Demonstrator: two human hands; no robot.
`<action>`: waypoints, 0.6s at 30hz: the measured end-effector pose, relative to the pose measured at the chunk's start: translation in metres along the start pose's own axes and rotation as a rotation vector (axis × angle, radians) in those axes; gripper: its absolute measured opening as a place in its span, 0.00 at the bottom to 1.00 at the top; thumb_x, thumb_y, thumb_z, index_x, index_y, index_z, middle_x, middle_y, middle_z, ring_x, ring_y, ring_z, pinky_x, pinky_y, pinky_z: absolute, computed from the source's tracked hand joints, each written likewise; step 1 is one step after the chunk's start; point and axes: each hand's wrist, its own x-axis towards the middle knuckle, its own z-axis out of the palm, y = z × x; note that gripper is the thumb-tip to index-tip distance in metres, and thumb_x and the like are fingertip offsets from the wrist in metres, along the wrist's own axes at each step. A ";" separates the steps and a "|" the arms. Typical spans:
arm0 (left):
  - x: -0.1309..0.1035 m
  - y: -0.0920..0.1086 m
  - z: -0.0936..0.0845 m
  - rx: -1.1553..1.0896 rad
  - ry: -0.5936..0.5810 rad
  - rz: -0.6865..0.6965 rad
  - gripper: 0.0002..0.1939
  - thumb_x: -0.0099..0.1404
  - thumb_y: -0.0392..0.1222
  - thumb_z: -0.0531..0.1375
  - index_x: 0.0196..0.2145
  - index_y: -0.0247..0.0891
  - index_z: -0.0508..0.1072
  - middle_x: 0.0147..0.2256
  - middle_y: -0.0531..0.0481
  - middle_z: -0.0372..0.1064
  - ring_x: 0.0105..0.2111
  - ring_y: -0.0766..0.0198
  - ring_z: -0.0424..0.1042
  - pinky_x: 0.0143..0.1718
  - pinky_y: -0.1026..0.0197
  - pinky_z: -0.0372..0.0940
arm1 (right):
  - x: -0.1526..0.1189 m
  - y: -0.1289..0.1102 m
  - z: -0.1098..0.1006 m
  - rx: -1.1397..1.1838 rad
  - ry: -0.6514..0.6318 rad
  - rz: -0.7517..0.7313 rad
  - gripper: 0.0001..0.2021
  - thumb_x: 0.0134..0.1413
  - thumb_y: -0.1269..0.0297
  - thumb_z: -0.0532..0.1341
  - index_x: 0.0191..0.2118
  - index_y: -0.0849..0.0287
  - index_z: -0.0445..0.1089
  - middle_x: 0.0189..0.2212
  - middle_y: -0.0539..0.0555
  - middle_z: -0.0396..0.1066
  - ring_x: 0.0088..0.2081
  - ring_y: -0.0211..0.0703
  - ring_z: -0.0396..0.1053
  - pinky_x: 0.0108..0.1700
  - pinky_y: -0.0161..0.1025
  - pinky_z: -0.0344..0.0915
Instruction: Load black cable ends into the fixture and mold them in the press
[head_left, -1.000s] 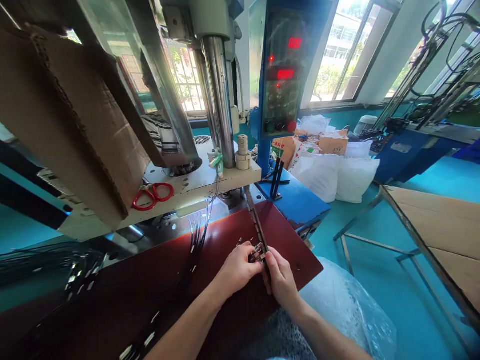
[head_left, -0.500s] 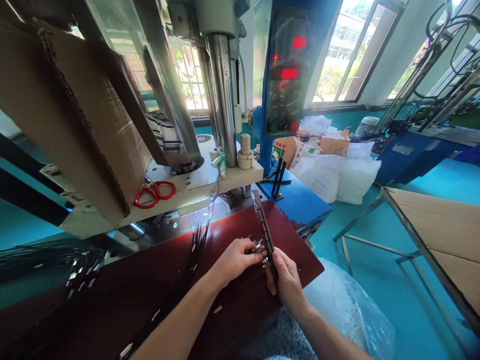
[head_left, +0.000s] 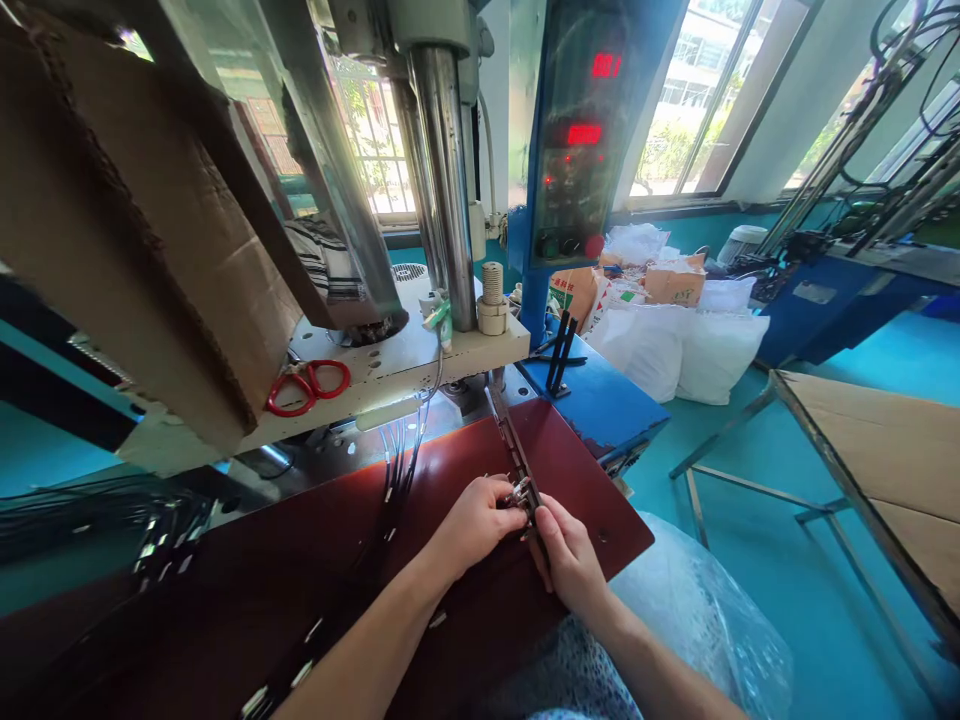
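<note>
My right hand (head_left: 568,550) is closed round the lower end of a long, narrow metal bar (head_left: 510,435), which points up and left over the dark red board (head_left: 577,470). Small shiny metal pieces (head_left: 517,494) are pinched in the fingers of my left hand (head_left: 480,520), right against the bar's left side. Their exact shape is too small to tell. Thin black cables with metal ends (head_left: 390,490) lie on the board to the left of my hands. One small loose metal piece (head_left: 438,619) rests on the board below my left wrist.
Behind the board stands a press with steel columns (head_left: 444,180) and red-handled scissors (head_left: 309,388) on its pale plate (head_left: 390,375). A cardboard piece (head_left: 172,220) leans at left. A blue control box (head_left: 574,150), white sacks (head_left: 686,350) and a cardboard-topped table (head_left: 885,430) are at right.
The bar has tilted further left, its far end now lower and nearer the press. My left hand's fingers have come closer to my right hand at the bar.
</note>
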 end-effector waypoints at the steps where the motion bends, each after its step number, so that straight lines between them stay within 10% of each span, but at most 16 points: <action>1: -0.002 0.000 0.000 0.022 0.006 0.027 0.07 0.51 0.38 0.55 0.19 0.34 0.68 0.24 0.53 0.60 0.29 0.65 0.59 0.32 0.64 0.54 | 0.000 -0.001 0.001 -0.017 0.000 -0.014 0.20 0.58 0.50 0.49 0.43 0.63 0.63 0.10 0.41 0.54 0.09 0.30 0.48 0.11 0.30 0.41; 10: -0.002 -0.012 -0.013 -0.139 0.191 -0.018 0.10 0.58 0.44 0.52 0.36 0.37 0.62 0.24 0.55 0.64 0.20 0.69 0.59 0.20 0.68 0.53 | -0.002 0.001 -0.002 0.118 0.043 0.019 0.19 0.59 0.51 0.48 0.43 0.63 0.63 0.11 0.40 0.53 0.10 0.28 0.47 0.11 0.27 0.43; 18: 0.000 -0.004 -0.007 -0.273 0.071 -0.143 0.12 0.52 0.47 0.57 0.26 0.34 0.65 0.18 0.55 0.62 0.15 0.74 0.53 0.15 0.69 0.44 | -0.002 0.007 -0.004 0.213 -0.028 0.028 0.24 0.59 0.53 0.50 0.56 0.62 0.54 0.14 0.42 0.58 0.10 0.27 0.48 0.10 0.25 0.46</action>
